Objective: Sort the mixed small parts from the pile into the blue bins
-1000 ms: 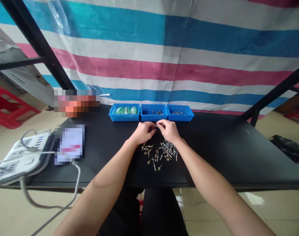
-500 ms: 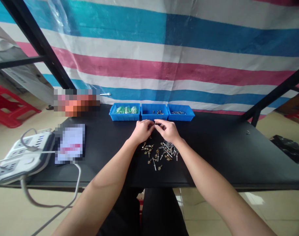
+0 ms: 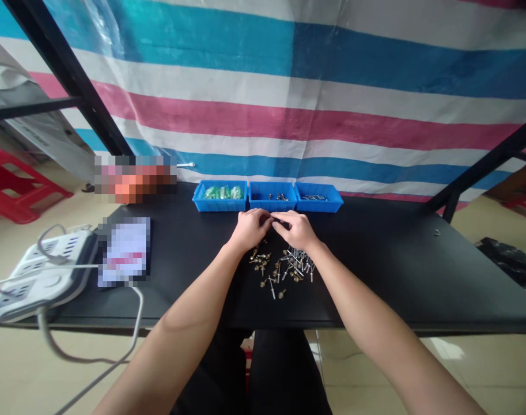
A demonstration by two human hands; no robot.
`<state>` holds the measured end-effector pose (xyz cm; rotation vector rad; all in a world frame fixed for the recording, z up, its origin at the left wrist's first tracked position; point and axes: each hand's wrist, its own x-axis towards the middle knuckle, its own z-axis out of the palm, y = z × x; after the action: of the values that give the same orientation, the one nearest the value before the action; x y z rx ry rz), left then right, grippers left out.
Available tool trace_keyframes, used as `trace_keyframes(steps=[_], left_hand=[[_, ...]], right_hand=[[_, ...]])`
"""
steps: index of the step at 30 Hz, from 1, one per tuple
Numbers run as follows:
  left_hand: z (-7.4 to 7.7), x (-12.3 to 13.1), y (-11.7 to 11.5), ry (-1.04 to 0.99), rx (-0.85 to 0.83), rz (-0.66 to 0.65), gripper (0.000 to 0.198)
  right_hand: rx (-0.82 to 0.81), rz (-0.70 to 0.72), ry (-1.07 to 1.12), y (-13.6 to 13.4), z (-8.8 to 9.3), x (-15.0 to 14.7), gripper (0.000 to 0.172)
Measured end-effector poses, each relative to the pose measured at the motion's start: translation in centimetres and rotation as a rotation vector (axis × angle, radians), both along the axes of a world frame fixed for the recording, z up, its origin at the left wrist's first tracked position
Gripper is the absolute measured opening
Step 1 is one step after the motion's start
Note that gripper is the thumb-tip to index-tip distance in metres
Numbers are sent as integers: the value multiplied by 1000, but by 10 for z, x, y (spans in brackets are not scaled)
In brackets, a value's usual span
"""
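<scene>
My left hand (image 3: 252, 227) and my right hand (image 3: 296, 228) meet fingertip to fingertip just in front of the bins. Both have curled, pinched fingers, and whatever is between them is too small and covered to make out. Under and nearer than the hands lie loose brass-coloured screws (image 3: 263, 266) on the left and a heap of silver pop rivets (image 3: 295, 264) on the right, partly behind my right wrist. A few screws are mixed in with the rivets. One rivet (image 3: 272, 288) and one screw (image 3: 282, 294) lie closest to me.
Three blue bins stand in a row: one with green-and-clear packets (image 3: 223, 192), a middle bin (image 3: 271, 206) with a few screws, a right bin (image 3: 320, 206) with rivets. A power strip (image 3: 50, 276) with cables is at left, beside a blurred flat device (image 3: 125, 251). A small metal piece (image 3: 436, 233) lies far right.
The fingers have shifted slightly while staying together in the same spot. The loose screws, rivets and bins look unchanged.
</scene>
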<state>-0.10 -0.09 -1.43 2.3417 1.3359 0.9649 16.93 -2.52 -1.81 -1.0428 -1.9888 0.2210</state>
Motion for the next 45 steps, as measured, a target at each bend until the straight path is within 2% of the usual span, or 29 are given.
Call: trace_keyframes(steps=[4,7,11,19,25,31,34,36,40,45], left_hand=[[0,-1,1,-38,-14,113,21],[0,-2,1,-52,-38,207,18],[-1,-2,2,-62,-61,245,17],[-2,-1,3,-47,-89,239,17],[-2,-1,3,-28,-95,238,16],[-3,-2,3,-14,-86,241,15],[-4,-2,4,-14,-77,245,15],[-4,-2,4,-19,-73,244,15],[-4,-3,4,-23,-80,244,15],[-3,-3,3,-18,-75,235,17]], right_hand=[[47,-78,-69,5,-1,6,37],[11,-200,-180,8,-2,11,57],[-86,-342,-298,10,-5,15,78],[-37,-378,-313,16,-15,18,77],[-38,-392,-315,14,-12,15,75],[80,-303,-199,9,-3,9,47],[68,-164,-184,6,2,7,26],[21,-54,-219,3,5,5,18],[-95,97,-316,-3,9,0,27],[-174,137,-395,-8,8,-7,39]])
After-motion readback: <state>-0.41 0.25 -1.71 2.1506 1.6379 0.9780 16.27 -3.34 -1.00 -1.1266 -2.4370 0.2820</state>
